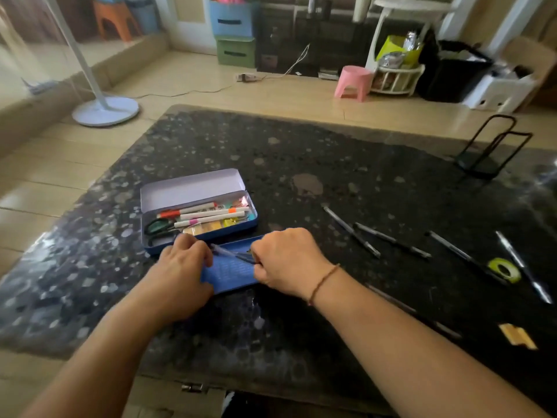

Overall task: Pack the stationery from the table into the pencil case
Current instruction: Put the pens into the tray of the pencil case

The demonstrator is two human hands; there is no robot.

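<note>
A dark speckled worktop (301,152) is seen from above, with both forearms reaching in from the near edge. An open blue pencil case (199,211) lies left of centre, its pale lid tilted back on the far side; markers (211,214), green-handled scissors (158,226) and coloured sticky notes (211,227) are already laid inside. Just nearer than the case lies a blue inner tray (232,270), apparently lifted out so that it can be filled separately. The left hand (180,267) is pressed on the tray's left end, probably to steady it. The right hand (286,260) is curled at the tray's right end, its fingers closed on a pen (232,254) that lies slantwise across the tray. To the right, well apart from the case, several more pens (391,239) and a yellow-green roll of tape (505,269) are spread out unpacked, so the packing is judged partly done.
</note>
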